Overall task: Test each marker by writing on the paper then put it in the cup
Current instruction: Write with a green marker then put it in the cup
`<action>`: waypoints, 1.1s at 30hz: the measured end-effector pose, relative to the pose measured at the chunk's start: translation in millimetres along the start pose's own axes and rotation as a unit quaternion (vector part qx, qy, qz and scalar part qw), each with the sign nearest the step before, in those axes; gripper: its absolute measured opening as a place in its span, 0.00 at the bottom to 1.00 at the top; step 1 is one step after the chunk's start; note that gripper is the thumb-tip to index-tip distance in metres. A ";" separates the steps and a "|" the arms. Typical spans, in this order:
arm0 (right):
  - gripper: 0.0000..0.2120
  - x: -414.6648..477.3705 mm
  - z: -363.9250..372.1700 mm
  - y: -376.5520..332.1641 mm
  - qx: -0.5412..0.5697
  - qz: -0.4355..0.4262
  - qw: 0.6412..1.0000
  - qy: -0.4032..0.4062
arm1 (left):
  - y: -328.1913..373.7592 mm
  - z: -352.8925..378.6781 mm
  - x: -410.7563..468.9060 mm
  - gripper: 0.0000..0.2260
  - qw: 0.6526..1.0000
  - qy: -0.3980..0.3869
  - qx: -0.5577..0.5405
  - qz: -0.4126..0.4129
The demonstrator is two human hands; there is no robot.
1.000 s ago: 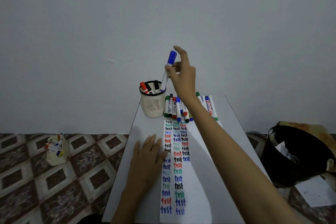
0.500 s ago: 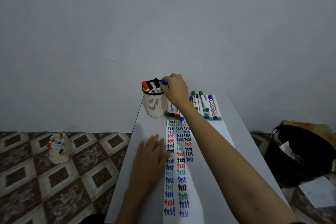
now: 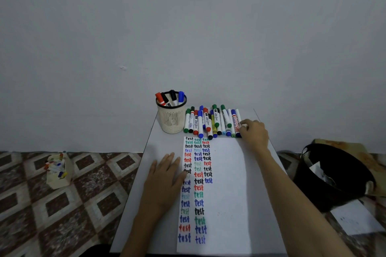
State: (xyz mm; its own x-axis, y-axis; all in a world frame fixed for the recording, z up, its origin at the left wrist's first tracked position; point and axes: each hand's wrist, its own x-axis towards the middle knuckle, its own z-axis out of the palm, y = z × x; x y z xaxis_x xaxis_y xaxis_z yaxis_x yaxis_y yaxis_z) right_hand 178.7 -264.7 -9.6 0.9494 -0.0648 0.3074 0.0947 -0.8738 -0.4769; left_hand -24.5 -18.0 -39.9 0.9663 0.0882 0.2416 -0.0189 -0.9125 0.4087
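Observation:
A cream mesh cup (image 3: pixel 171 121) stands at the table's far left and holds several markers, among them a blue-capped marker (image 3: pixel 180 96). To its right a row of markers (image 3: pixel 208 123) lies along the far edge of the paper (image 3: pixel 227 183), which carries columns of the word "test" in several colours. My right hand (image 3: pixel 254 133) is at the right end of the row, its fingertips curled onto the near end of the rightmost white marker (image 3: pixel 238 115), which still lies on the table. My left hand (image 3: pixel 165 177) lies flat on the paper's left edge.
The small white table (image 3: pixel 142 194) stands against a plain wall. A black bin (image 3: pixel 334 177) sits on the floor to the right, with a loose sheet (image 3: pixel 353 219) beside it. A small box of markers (image 3: pixel 58 171) sits on the tiled floor at left.
My right hand lowered the blue marker into the cup, let it go, then moved right to the far end of the marker row. My left hand stayed flat on the paper.

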 end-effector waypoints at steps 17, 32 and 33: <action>0.03 -45.9 -54.9 -38.0 0.527 0.091 0.808 0.247 | 0.4 0.3 -3.2 0.41 1.000 0.011 -0.028 -0.004; 0.13 -177.9 -28.4 -80.4 0.661 0.047 0.718 -0.213 | 18.1 -13.0 -17.5 0.21 0.981 0.016 -0.162 0.108; 0.14 -180.5 -25.3 -81.9 0.643 0.041 0.730 -0.231 | 18.4 -12.6 -17.4 0.21 0.979 0.011 -0.172 0.104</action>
State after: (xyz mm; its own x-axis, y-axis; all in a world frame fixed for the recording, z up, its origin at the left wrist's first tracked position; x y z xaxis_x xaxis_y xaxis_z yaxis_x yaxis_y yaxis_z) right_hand -8.0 -193.7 -5.2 0.9396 0.3360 0.0652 -0.0474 0.3164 -0.9474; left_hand -44.9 -31.3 -25.5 0.9268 -0.0739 0.3681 -0.3040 -0.7231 0.6203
